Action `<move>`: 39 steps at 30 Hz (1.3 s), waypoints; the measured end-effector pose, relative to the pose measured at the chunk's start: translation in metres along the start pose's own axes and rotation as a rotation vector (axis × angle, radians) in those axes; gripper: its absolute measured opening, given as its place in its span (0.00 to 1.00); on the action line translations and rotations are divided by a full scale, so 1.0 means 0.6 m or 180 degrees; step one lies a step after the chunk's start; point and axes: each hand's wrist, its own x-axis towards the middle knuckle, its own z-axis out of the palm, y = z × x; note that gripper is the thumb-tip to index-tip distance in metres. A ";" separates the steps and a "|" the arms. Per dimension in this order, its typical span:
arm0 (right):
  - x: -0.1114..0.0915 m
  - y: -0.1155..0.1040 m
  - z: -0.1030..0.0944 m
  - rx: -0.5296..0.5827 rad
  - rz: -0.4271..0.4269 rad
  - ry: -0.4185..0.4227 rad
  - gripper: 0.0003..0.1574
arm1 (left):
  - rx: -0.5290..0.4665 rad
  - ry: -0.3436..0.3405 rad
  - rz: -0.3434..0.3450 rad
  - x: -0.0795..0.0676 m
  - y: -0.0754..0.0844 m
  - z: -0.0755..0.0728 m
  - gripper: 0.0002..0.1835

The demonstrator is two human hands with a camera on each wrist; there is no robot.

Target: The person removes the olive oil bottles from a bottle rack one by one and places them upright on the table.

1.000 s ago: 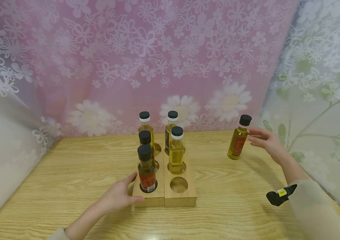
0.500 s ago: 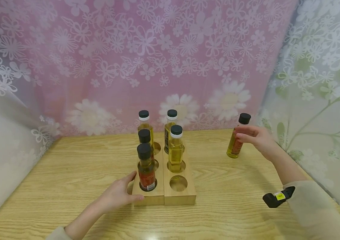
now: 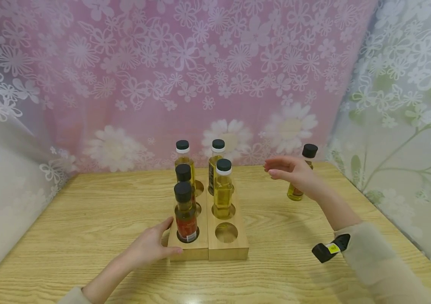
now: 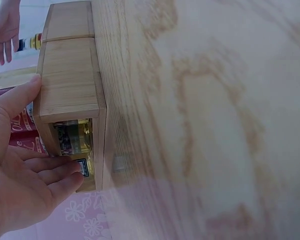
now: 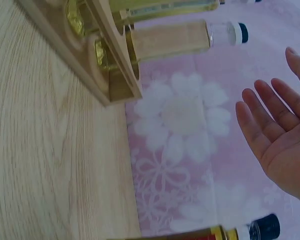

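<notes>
Two wooden bottle racks (image 3: 228,253) stand side by side on the table. My left hand (image 3: 148,249) rests on the left rack's near left corner, its thumb on the front edge and fingers along the open side (image 4: 55,172). Beside it stands a dark-capped oil bottle with a red label (image 3: 186,219). My right hand (image 3: 295,175) is in the air with loosely bent fingers, holding nothing. Behind it, partly hidden, an upright black-capped oil bottle (image 3: 295,193) stands on the table; its cap (image 5: 267,227) shows in the right wrist view.
More oil bottles stand in the racks: a yellow one (image 3: 223,194) at middle right, others at the back (image 3: 215,166) and in the left row (image 3: 183,173). The near right hole (image 3: 226,232) is uncovered. A pink floral curtain (image 3: 143,84) hangs behind the table.
My right hand has moved left, from beside the lone bottle across to its front left, leaving the bottle in place. The left hand and the racks have stayed put.
</notes>
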 end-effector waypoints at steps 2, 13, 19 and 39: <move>0.006 -0.006 0.011 0.0015 -0.0028 -0.0045 0.26 | 0.0001 -0.0005 -0.0013 -0.001 0.000 0.000 0.53; 0.032 -0.011 0.072 -0.0088 -0.0091 -0.0251 0.28 | 0.0006 -0.0005 -0.0021 -0.001 0.000 0.000 0.53; 0.041 -0.013 0.101 -0.0249 -0.0163 -0.0401 0.35 | 0.0033 0.0013 -0.0010 -0.001 0.002 0.000 0.53; 0.053 -0.007 0.163 -0.0082 0.0009 -0.0375 0.39 | 0.0048 0.0026 0.0009 0.000 0.002 0.002 0.53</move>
